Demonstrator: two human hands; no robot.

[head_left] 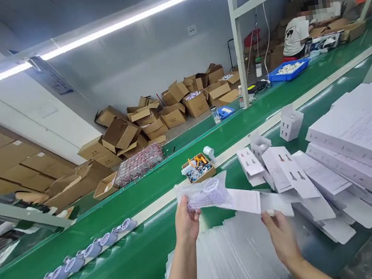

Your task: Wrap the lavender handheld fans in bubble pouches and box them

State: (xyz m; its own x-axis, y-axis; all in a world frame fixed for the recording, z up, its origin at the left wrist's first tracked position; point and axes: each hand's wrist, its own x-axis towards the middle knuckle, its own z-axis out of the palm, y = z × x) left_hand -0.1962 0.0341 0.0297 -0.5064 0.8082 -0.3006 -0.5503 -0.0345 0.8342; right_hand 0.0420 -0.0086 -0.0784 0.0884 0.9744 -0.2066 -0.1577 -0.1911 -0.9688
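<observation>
My left hand [187,223] is closed around a bubble-wrap bag [205,193] with a pale purple, rounded item inside. Between the thumb and fingers of my right hand [282,234] is the end of a white paper carton [242,201] with its flaps extended. The carton's left end meets the bag; whether the bag has entered it, I cannot tell. Below both hands lies a fanned stack of clear bubble-wrap bags [225,264]. White printed cartons [292,170] lie piled just right of my right hand, and one carton [290,122] stands upright behind them.
A small cardboard tray [199,168] of mixed parts sits on the green conveyor [134,240]. Pale purple devices [92,250] line the white strip at left. Large cartons [361,122] are stacked at right. Beyond are a blue tray [289,70], cardboard boxes [173,114] and seated people [294,37].
</observation>
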